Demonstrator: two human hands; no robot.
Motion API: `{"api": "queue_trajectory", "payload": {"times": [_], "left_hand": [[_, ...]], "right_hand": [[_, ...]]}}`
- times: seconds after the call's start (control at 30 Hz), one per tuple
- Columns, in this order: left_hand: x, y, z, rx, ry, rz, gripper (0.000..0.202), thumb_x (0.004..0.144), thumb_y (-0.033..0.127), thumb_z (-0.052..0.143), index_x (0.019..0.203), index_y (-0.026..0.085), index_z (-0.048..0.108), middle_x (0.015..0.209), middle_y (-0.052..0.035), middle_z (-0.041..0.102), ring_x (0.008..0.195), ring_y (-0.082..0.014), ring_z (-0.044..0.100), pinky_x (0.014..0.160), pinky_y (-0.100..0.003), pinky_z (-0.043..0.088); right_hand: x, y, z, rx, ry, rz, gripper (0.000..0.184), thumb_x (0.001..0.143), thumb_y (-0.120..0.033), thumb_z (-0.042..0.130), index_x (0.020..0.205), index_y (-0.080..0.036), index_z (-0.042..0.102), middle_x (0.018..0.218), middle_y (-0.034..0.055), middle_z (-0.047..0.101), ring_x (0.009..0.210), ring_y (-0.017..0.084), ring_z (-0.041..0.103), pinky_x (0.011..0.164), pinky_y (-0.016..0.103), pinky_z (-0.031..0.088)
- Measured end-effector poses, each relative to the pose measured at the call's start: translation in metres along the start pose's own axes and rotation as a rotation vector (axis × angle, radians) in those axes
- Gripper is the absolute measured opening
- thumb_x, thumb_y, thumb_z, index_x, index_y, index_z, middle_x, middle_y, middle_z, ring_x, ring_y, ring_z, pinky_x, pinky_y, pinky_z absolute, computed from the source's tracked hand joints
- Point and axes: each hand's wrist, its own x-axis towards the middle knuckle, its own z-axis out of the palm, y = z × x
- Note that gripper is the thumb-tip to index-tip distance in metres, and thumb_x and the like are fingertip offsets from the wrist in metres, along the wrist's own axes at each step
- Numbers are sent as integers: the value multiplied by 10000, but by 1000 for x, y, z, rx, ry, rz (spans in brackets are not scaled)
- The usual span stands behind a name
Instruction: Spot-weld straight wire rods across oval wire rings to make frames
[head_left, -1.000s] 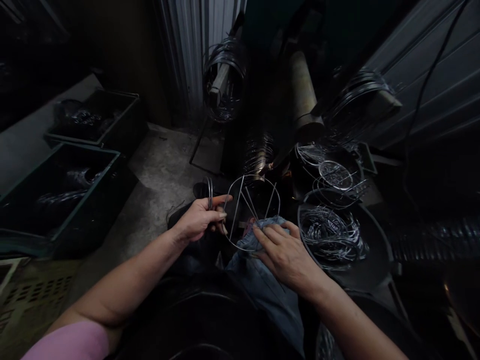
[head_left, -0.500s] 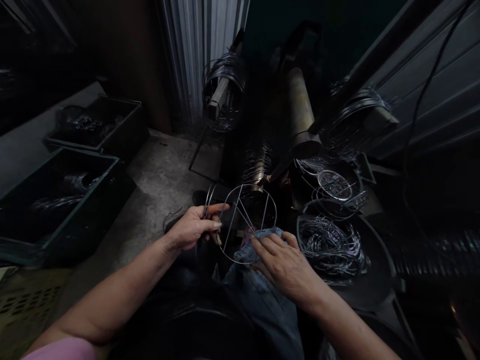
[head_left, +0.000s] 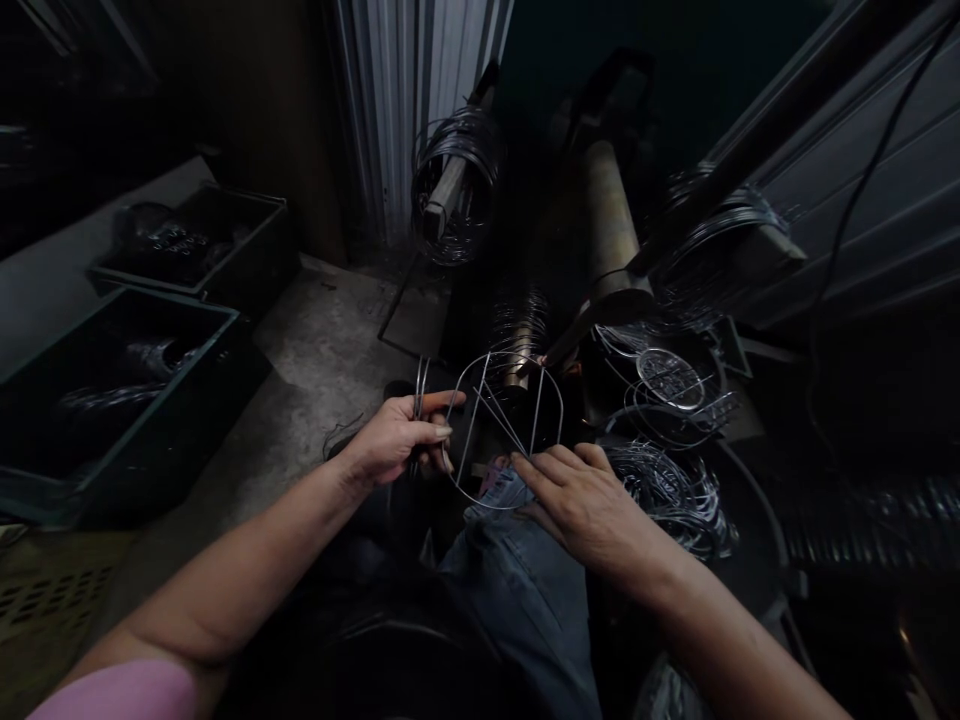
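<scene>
My left hand [head_left: 397, 438] is closed, with its thumb and fingers pinching the left edge of a round wire ring [head_left: 561, 405]. More wire loops [head_left: 421, 385] hang around its index finger. Two straight rods cross the ring. My right hand [head_left: 581, 490] is closed, palm down, at the ring's right side, and thin wire rods [head_left: 501, 418] run from its fingertips up and left across the ring. The ring's upper right edge overlaps a copper-coloured tip [head_left: 541, 361] on a dark arm; whether they touch I cannot tell. Under the ring is a jeans-covered knee [head_left: 517, 560].
A dark tub of bent wire pieces [head_left: 671, 495] stands at right, with a wire grille [head_left: 670, 378] behind it. Wire coils [head_left: 461, 150] hang on a post ahead. A thick metal cylinder [head_left: 611, 215] juts out above. Green bins [head_left: 240, 330] and a yellow crate [head_left: 60, 590] are at left.
Both hands have raised the ring slightly and shifted it right, bringing its upper right edge up to the copper-coloured tip in view. Both hands keep their hold.
</scene>
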Motion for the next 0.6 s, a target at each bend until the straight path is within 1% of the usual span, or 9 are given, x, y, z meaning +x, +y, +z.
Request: {"api": "queue_trajectory", "payload": {"times": [0.23,0.4,0.5,0.6], "left_hand": [[1,2,1,-41,-31,16,473,670,78,571,1139,145,554,586,48,471,459,-100,572,397,-176,299],[2,0,2,-85,-47,8,452,673,84,594,1119,149,569,589,44,484,462,-104,579,398,-172,292],[1,-8,-1,-160,-21,-11,409,720,133,590,1127,158,566,632,10,549,496,-108,591,418,-174,326],[0,-25,-6,-288,49,-46,355,761,179,568,1115,146,565,715,-36,602,582,-133,618,465,-194,392]], "right_hand": [[3,6,-7,6,-9,-25,391,835,-304,533,1191,-143,501,950,85,605,879,198,497,780,355,319],[1,6,-9,24,12,-34,355,852,-287,504,1174,-138,503,955,96,608,888,202,511,784,365,323],[-7,1,-21,63,20,-42,355,864,-311,486,1179,-147,488,969,86,610,894,200,514,825,379,306],[-5,-10,-40,100,60,-62,327,879,-289,459,1182,-168,482,994,73,610,888,179,515,840,364,291]]}}
